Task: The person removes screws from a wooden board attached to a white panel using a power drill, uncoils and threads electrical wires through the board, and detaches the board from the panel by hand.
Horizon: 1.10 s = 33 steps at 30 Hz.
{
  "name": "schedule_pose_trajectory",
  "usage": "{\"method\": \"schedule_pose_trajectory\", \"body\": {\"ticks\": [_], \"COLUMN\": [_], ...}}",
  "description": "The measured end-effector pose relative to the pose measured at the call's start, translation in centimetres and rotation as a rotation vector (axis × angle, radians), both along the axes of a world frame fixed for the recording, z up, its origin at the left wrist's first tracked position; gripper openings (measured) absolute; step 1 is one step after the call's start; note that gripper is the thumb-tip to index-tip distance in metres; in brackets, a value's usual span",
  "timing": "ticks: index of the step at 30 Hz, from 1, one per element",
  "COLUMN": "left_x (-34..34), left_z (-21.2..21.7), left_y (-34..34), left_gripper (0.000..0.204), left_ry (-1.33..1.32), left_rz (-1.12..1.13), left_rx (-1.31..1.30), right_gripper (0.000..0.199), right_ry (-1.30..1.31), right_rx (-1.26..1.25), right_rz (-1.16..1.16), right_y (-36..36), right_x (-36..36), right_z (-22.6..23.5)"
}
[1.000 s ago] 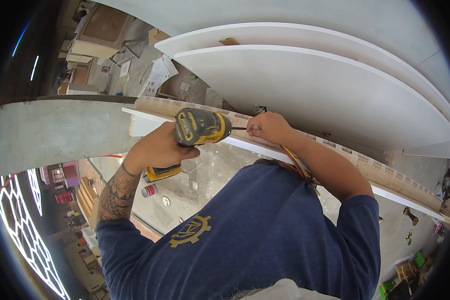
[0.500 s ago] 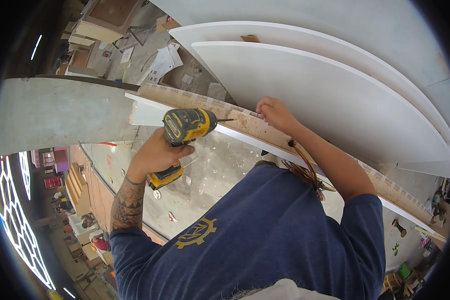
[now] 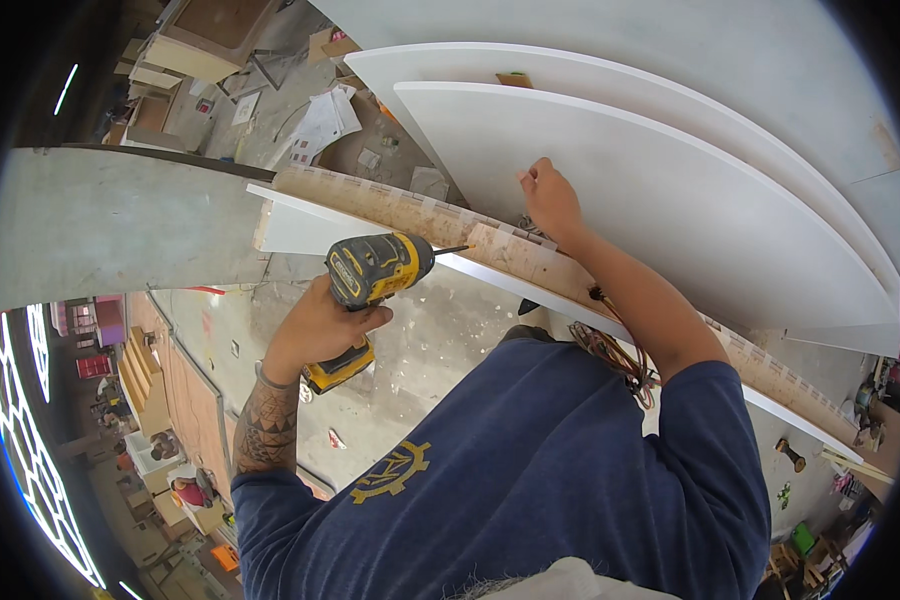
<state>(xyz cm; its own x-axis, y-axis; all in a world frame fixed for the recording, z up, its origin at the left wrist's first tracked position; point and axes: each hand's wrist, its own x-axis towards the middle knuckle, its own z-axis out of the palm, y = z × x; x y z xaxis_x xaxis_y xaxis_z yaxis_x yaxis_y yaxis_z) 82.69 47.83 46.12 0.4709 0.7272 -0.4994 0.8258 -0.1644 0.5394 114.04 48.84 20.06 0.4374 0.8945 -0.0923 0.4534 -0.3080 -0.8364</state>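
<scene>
My left hand is wrapped round the grip of a yellow and black cordless impact driver. Its thin bit points right, just over a long, narrow wooden board with a white front edge. Beyond that board my right hand is raised with its fingers curled together, in front of a large white panel. Whatever the fingers may hold is too small or hidden to make out. Below my right forearm, a bundle of coloured wires hangs at the board's near side.
A second white panel stands behind the first. To the left lies a pale grey board. Loose papers litter the floor at the far left. A dark spool-like object is on the floor at right; people and furniture parts appear lower left.
My right hand has risen from the wooden board, up and away toward the white panel, fingers still curled. The impact driver has shifted only slightly, its bit tip a little lower.
</scene>
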Motion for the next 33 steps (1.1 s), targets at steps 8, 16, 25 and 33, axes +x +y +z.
{"method": "schedule_pose_trajectory", "body": {"ticks": [8, 16, 25, 33], "left_x": [-1.6, -3.3, -2.4, 2.4], "left_z": [0.1, 0.9, 2.9, -0.7], "left_y": [0.2, 1.6, 1.9, 2.1], "left_gripper": [0.032, 0.032, 0.034, 0.040], "left_ry": [-0.240, -0.717, -0.676, -0.060], "left_rz": [0.244, 0.317, 0.222, -0.153], "left_rx": [-0.096, 0.059, -0.007, -0.086], "right_gripper": [0.037, 0.035, 0.028, 0.024], "right_ry": [0.129, -0.098, -0.112, -0.085], "right_rx": [0.016, -0.093, -0.136, 0.027], "right_rz": [0.794, 0.951, 0.887, 0.797], "right_y": [-2.6, -0.6, -1.0, -2.2], "right_x": [2.0, 2.1, 1.9, 1.2], "right_z": [1.3, 2.1, 1.3, 0.7]}}
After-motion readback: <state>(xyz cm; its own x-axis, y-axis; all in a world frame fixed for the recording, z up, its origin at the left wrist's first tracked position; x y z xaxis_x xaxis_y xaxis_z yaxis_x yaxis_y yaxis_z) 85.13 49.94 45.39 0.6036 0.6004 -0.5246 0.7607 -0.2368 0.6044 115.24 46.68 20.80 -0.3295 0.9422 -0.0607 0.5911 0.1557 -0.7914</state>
